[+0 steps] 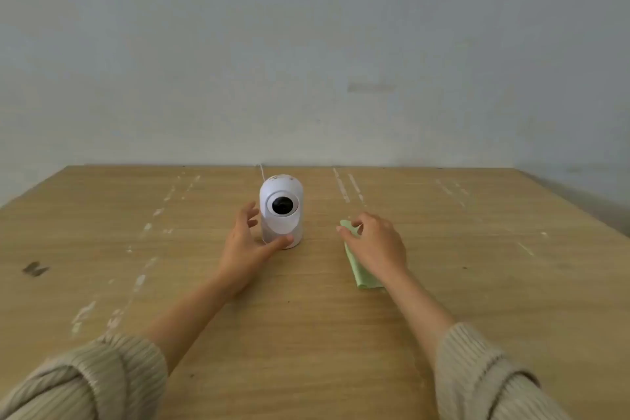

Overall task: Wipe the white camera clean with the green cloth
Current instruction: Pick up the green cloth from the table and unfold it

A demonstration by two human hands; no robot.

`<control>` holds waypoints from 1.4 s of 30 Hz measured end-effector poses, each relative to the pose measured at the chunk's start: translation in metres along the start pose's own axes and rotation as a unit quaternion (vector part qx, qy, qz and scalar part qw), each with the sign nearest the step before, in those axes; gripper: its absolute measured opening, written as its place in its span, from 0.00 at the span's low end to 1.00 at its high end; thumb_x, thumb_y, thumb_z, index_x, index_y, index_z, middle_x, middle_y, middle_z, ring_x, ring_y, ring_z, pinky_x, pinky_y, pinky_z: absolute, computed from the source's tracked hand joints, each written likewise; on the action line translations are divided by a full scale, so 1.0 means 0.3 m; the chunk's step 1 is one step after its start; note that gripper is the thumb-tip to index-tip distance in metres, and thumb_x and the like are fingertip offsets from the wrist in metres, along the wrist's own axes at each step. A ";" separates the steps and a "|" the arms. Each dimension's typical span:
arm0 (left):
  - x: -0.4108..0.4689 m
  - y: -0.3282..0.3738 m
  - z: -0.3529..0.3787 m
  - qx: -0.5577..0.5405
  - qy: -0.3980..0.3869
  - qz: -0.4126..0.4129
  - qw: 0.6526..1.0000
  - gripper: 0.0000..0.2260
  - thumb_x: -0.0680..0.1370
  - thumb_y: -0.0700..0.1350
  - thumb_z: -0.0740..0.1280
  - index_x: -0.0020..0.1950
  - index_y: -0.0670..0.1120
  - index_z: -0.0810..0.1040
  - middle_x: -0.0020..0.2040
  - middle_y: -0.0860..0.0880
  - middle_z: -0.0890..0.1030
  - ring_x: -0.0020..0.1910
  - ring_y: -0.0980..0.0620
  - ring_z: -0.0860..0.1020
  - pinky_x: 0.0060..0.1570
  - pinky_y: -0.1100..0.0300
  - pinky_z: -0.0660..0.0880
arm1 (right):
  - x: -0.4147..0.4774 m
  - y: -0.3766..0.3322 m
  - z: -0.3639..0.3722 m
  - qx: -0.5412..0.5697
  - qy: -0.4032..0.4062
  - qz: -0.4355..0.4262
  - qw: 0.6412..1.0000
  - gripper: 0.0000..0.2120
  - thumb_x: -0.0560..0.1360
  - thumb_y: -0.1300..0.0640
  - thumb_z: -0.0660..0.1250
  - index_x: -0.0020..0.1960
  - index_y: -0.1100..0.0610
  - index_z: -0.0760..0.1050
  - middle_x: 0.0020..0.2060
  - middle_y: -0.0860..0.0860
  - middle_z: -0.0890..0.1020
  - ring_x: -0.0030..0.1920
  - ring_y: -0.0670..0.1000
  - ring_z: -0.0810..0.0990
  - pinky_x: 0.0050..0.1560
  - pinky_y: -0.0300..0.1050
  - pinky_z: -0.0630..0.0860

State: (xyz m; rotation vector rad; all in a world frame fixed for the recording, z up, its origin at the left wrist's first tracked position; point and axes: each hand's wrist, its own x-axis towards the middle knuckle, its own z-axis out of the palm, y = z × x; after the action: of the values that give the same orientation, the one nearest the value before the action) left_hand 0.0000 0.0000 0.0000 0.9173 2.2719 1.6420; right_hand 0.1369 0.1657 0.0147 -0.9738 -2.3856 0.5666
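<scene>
The white camera (pixel 281 211) stands upright in the middle of the wooden table (pixel 306 334), its black lens facing me. Small brownish marks show on its top. My left hand (pixel 249 242) is beside its left side, fingers spread; the thumb touches the front of its base and the fingers sit apart from the body. The green cloth (pixel 361 274) lies flat on the table to the camera's right. My right hand (pixel 376 244) rests on top of the cloth, fingers curled near its far corner, covering most of it. I cannot tell whether the fingers pinch it.
A thin white cable (pixel 261 172) runs from behind the camera toward the table's far edge. A plain pale wall (pixel 306 61) stands right behind the table. The table's right edge (pixel 579 208) slants away. White scuffs and a dark mark (pixel 35 269) streak the wood.
</scene>
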 end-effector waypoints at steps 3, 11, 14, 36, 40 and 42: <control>0.014 -0.009 0.009 0.005 -0.003 0.004 1.000 0.40 0.67 0.52 0.77 0.74 0.52 0.60 0.62 0.56 0.71 0.62 0.53 0.73 0.61 0.54 0.71 | 0.023 -0.012 0.030 -0.148 -0.002 0.002 0.989 0.25 0.72 0.37 0.62 0.57 0.57 0.75 0.55 0.52 0.78 0.58 0.55 0.73 0.48 0.48 0.73; 0.018 -0.008 0.021 0.010 -0.005 0.008 1.000 0.34 0.71 0.47 0.75 0.73 0.49 0.63 0.61 0.56 0.71 0.58 0.55 0.72 0.57 0.60 0.68 | 0.025 0.000 0.029 0.022 -0.008 -0.012 1.000 0.07 0.75 0.52 0.66 0.44 0.55 0.79 0.43 0.48 0.80 0.50 0.51 0.75 0.48 0.47 0.72; 0.013 -0.006 0.023 0.008 -0.007 0.002 1.000 0.34 0.71 0.47 0.75 0.73 0.48 0.63 0.64 0.51 0.73 0.57 0.55 0.72 0.56 0.60 0.68 | 0.000 -0.009 -0.029 0.262 -0.030 0.078 0.961 0.07 0.75 0.53 0.66 0.46 0.57 0.79 0.44 0.49 0.81 0.45 0.49 0.77 0.42 0.42 0.71; -0.157 0.214 0.117 -0.116 -0.068 0.044 0.990 0.17 0.77 0.49 0.68 0.65 0.50 0.74 0.59 0.57 0.78 0.59 0.57 0.74 0.57 0.64 0.70 | -0.087 -0.086 -0.183 0.553 -0.155 0.128 0.809 0.04 0.75 0.59 0.66 0.44 0.58 0.79 0.38 0.54 0.82 0.38 0.51 0.79 0.41 0.47 0.76; -0.129 0.233 0.094 -0.173 -0.091 0.006 0.981 0.08 0.74 0.44 0.71 0.52 0.46 0.81 0.48 0.49 0.82 0.49 0.53 0.79 0.55 0.56 0.77 | -0.087 -0.070 -0.203 0.575 -0.172 0.103 0.793 0.07 0.77 0.60 0.63 0.41 0.57 0.77 0.38 0.53 0.81 0.38 0.50 0.79 0.39 0.44 0.77; -0.119 0.249 0.082 -0.176 -0.146 -0.011 0.973 0.15 0.74 0.46 0.71 0.60 0.48 0.78 0.54 0.49 0.81 0.53 0.53 0.80 0.55 0.56 0.77 | -0.087 -0.066 -0.206 0.609 -0.184 0.087 0.766 0.10 0.78 0.61 0.61 0.39 0.56 0.77 0.37 0.53 0.81 0.38 0.50 0.79 0.39 0.44 0.77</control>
State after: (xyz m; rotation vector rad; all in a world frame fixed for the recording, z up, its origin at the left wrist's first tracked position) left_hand 0.0677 0.0132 0.0520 0.9624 1.7241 1.6968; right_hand 0.1789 0.1450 0.0668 -0.4415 -1.5384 2.1480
